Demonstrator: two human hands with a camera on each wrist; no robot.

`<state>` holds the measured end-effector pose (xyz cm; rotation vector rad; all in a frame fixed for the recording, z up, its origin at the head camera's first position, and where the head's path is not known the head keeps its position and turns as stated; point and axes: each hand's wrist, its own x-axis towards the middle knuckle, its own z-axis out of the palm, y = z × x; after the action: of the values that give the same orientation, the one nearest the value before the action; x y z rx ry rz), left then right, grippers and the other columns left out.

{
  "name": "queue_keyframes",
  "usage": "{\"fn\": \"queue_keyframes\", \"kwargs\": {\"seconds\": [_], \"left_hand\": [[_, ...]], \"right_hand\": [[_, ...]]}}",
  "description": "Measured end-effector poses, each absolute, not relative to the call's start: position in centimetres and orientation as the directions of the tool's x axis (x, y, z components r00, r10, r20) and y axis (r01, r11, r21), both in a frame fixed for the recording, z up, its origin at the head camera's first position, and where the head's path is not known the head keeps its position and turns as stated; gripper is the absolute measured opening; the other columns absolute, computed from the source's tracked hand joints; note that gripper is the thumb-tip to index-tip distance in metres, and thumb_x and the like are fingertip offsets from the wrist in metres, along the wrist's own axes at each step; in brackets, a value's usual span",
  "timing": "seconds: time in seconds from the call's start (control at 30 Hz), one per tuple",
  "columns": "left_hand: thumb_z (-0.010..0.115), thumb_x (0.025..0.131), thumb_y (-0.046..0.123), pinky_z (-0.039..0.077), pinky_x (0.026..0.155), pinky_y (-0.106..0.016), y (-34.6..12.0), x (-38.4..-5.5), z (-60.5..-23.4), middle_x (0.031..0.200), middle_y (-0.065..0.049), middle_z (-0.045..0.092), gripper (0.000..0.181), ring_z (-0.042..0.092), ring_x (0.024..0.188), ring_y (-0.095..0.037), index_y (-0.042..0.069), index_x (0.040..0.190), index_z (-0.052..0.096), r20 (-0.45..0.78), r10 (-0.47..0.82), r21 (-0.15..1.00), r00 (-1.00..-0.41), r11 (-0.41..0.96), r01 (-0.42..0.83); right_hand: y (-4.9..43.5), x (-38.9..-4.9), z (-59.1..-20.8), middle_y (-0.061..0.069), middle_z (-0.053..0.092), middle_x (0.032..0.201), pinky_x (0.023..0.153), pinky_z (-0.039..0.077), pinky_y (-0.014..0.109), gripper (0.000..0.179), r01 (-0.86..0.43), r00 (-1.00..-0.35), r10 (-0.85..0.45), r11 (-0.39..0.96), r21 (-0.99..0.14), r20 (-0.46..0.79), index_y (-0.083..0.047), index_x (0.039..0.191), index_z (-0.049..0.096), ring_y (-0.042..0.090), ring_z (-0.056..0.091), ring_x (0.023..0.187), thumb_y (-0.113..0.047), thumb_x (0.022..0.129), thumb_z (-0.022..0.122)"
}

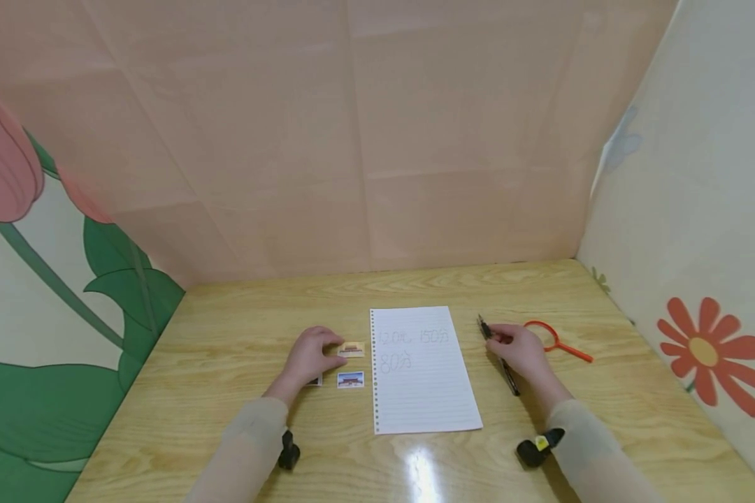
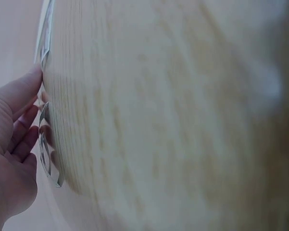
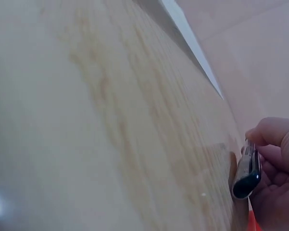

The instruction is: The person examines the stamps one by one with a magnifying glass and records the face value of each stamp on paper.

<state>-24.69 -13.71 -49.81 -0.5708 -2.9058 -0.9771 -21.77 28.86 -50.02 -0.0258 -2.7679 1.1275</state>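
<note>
In the head view, my left hand (image 1: 310,356) has its thumb and forefinger at the left part of a yellowish postage stamp (image 1: 352,349) on the table. A blue-and-white stamp (image 1: 350,380) lies just below, and a darker stamp (image 1: 315,381) is partly hidden under the hand. Lined paper (image 1: 423,398) to the right bears handwritten numbers. My right hand (image 1: 519,349) pinches a black pen (image 1: 508,376), its tip pointing away from me. The right wrist view shows the pen's rear end (image 3: 247,180) close up beside the curled fingers.
A red-rimmed magnifying glass (image 1: 572,351) lies just right of my right hand. The wooden table (image 1: 239,307) meets a pink covering (image 1: 277,175) at the back. Flower-patterned walls (image 1: 717,244) stand at both sides.
</note>
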Motion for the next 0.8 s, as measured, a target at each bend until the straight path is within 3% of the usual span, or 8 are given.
{"fn": "queue_keyframes", "kwargs": {"seconds": [0.23,0.53,0.7,0.8], "left_hand": [[0.085,0.079,0.023,0.043,0.104,-0.047,-13.6,-24.6,-49.7,0.116,-0.009,0.064,0.038,0.056,0.114,-0.031,0.007,0.111,0.074,0.124,0.329,0.575,-0.936,0.745,0.338],[0.082,0.083,0.024,0.040,0.107,-0.048,-13.3,-24.4,-49.4,0.119,-0.010,0.065,0.038,0.055,0.118,-0.032,0.006,0.115,0.073,0.128,0.325,0.587,-0.937,0.737,0.335],[0.079,0.086,0.019,0.043,0.104,-0.048,-12.1,-23.4,-49.1,0.114,-0.010,0.067,0.033,0.058,0.114,-0.031,0.003,0.114,0.073,0.208,0.336,0.617,-0.919,0.684,0.390],[0.080,0.084,0.016,0.045,0.101,-0.047,-11.1,-22.6,-49.1,0.112,-0.011,0.068,0.031,0.059,0.111,-0.031,0.002,0.111,0.073,0.252,0.363,0.621,-0.897,0.650,0.438]], "right_hand": [[28.5,-21.5,-49.9,0.013,0.070,0.097,0.067,0.051,0.022,0.036,-0.020,-0.993,0.076,0.634,-0.773,0.088,0.005,0.122,0.066,0.016,0.060,0.084,-0.012,0.090,0.070],[27.5,-21.0,-49.0,0.014,0.067,0.097,0.061,0.053,0.025,0.048,0.017,-1.000,0.022,0.463,-0.886,-0.007,0.002,0.138,0.053,0.015,0.061,0.074,-0.011,0.094,0.069],[27.0,-20.5,-48.7,0.020,0.067,0.097,0.063,0.055,0.026,0.054,-0.037,-0.998,-0.064,0.403,-0.914,0.013,-0.002,0.143,0.047,0.017,0.062,0.073,-0.007,0.093,0.068],[26.4,-20.2,-48.4,0.019,0.065,0.092,0.061,0.054,0.026,0.046,-0.070,-0.993,-0.117,0.396,-0.915,0.026,-0.001,0.138,0.052,0.017,0.060,0.071,-0.005,0.094,0.066]]}}
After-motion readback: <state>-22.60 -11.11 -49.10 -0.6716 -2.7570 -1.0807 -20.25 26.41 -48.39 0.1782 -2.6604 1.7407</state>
